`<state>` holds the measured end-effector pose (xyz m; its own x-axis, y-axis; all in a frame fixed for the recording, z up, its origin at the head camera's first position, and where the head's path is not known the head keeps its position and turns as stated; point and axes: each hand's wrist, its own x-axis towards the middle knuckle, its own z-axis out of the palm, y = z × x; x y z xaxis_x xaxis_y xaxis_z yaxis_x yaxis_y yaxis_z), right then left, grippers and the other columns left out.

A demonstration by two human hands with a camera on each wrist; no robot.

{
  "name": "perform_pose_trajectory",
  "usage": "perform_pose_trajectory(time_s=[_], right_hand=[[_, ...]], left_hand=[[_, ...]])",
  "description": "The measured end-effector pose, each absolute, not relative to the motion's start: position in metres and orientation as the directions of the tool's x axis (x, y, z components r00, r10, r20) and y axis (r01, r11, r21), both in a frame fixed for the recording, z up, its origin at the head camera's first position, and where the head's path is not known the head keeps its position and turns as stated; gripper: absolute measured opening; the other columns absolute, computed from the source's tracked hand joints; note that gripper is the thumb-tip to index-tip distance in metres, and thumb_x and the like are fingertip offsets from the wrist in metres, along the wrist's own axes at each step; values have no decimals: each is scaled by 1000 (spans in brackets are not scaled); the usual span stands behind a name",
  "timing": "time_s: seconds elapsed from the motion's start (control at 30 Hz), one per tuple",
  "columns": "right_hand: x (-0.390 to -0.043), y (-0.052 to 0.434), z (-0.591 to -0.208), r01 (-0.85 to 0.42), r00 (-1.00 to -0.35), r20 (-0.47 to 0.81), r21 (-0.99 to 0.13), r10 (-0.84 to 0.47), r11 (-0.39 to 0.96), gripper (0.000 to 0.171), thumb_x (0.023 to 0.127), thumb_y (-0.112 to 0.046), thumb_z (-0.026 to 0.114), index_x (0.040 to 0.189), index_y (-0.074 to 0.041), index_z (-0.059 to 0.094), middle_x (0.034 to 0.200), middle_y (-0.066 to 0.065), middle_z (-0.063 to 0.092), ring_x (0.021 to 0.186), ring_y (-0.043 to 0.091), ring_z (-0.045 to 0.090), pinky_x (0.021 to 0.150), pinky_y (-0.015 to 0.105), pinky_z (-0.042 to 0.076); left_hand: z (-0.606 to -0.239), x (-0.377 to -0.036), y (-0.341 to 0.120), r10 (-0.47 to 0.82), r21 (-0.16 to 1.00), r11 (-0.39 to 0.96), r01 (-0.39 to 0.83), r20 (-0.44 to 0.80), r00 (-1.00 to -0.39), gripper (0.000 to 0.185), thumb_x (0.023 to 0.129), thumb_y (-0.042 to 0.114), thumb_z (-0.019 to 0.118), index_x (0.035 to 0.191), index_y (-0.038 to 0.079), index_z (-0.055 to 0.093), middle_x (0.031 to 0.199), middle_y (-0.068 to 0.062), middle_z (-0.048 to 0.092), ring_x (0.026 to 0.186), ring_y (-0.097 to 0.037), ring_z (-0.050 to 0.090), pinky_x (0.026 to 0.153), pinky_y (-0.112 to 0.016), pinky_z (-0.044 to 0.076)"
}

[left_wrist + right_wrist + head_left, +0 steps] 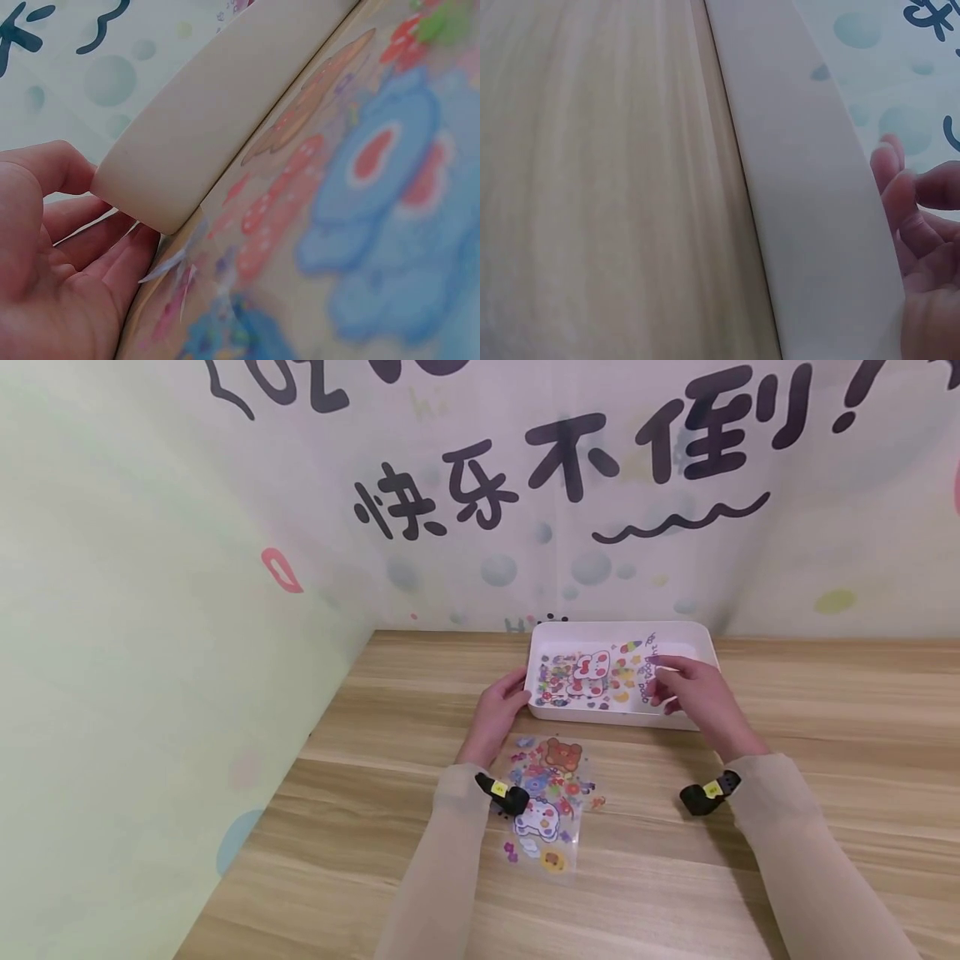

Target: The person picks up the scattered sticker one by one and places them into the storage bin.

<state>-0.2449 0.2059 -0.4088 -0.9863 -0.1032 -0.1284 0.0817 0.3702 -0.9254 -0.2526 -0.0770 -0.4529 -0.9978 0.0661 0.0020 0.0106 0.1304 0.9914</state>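
A white tray (693,635) stands on the wooden table and holds a clear sticker sheet (592,677) with bears and flowers. My left hand (516,695) holds the tray's near left corner (187,142), thumb on one side and fingers (90,255) on the other. My right hand (662,683) is over the tray's right part, fingers curled, and pinches the right edge of that sheet. In the right wrist view only the tray's outer wall (810,195) and curled fingertips (907,210) show. A second sticker sheet (547,802) lies flat on the table between my forearms.
The wooden table (825,710) meets a pale green wall on the left and a printed wall with dark lettering behind the tray. The second sheet (360,195) reaches up to the tray's front wall. Black wrist cameras (701,795) sit on both sleeves.
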Motion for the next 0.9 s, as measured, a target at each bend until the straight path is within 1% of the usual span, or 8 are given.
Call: perform_pose_trajectory(time_s=[0.23, 0.4, 0.5, 0.63, 0.9], right_hand=[[-245, 206, -409, 69, -987, -119, -917, -106, 394, 49, 94, -35, 41, 134, -8, 39, 97, 15, 58, 83, 24, 56, 69, 29, 51], [-244, 205, -408, 51, -987, -108, -915, -120, 400, 48, 93, -35, 43, 133, -8, 40, 96, 14, 59, 82, 24, 56, 69, 29, 51], [-244, 205, -408, 34, -985, -98, -915, -140, 402, 47, 93, -34, 44, 133, -9, 40, 95, 13, 61, 80, 23, 56, 68, 29, 51], [-244, 204, -409, 13, -983, -88, -910, -162, 415, 46, 93, -32, 44, 133, -9, 41, 94, 13, 62, 79, 23, 58, 68, 28, 51], [-245, 203, -410, 5, -981, -94, -890, -172, 457, 49, 92, -36, 45, 131, -7, 42, 97, 14, 63, 80, 22, 58, 68, 28, 50]], left_hand=[[-452, -253, -77, 76, 991, 132, -3, -13, -997, 45, 90, 17, 51, 134, 17, 41, 134, 0, 44, 119, -11, 43, 95, -24, 38], [-451, -253, -76, 72, 989, 145, -5, -15, -997, 46, 90, 15, 51, 134, 14, 40, 134, -1, 43, 119, -12, 43, 95, -24, 38], [-451, -252, -75, 60, 988, 154, 3, -6, -998, 45, 89, 15, 51, 134, 15, 41, 133, 0, 44, 118, -11, 44, 94, -22, 39], [-450, -252, -76, 57, 989, 147, 0, -8, -998, 45, 89, 15, 51, 134, 14, 41, 133, -1, 44, 118, -12, 44, 94, -23, 39], [-450, -251, -77, 69, 991, 136, 2, -8, -998, 44, 90, 15, 50, 134, 15, 41, 133, 0, 44, 119, -13, 43, 95, -24, 39]])
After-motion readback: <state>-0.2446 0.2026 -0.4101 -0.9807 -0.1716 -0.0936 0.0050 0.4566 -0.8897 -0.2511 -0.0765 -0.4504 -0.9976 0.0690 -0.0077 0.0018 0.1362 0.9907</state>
